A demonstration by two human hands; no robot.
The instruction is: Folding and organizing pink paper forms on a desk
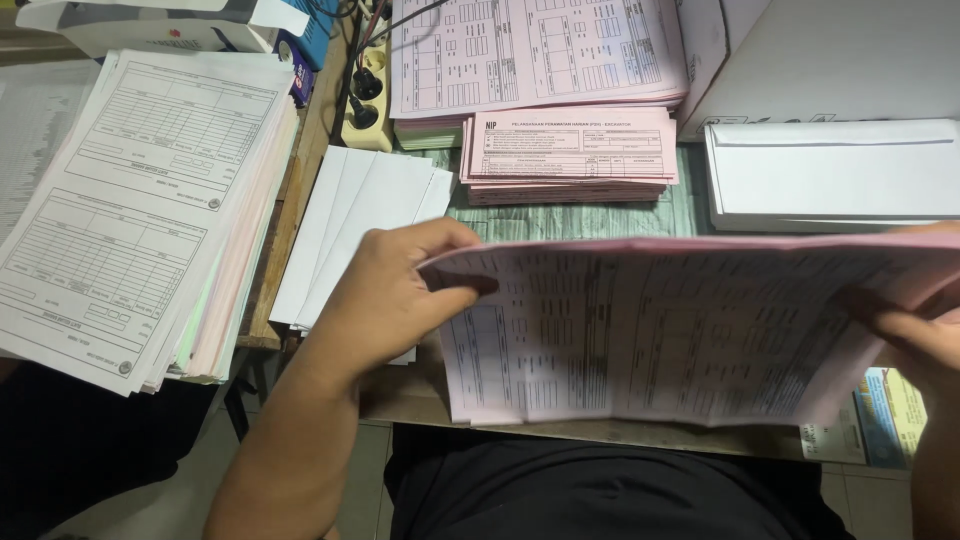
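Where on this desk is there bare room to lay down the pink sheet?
Only a bare strip of green desk between the small pink stack and the white envelopes. Elsewhere, white forms, fanned envelopes and large pink forms crowd it.

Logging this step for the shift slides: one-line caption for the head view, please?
Both hands, left hand and right hand, hold a pink printed form over the desk.

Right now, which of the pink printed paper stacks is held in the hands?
The large pink printed form sheets nearest the camera: left hand and right hand pinch their ends. The small pink slip stack and the big pink stack lie untouched.
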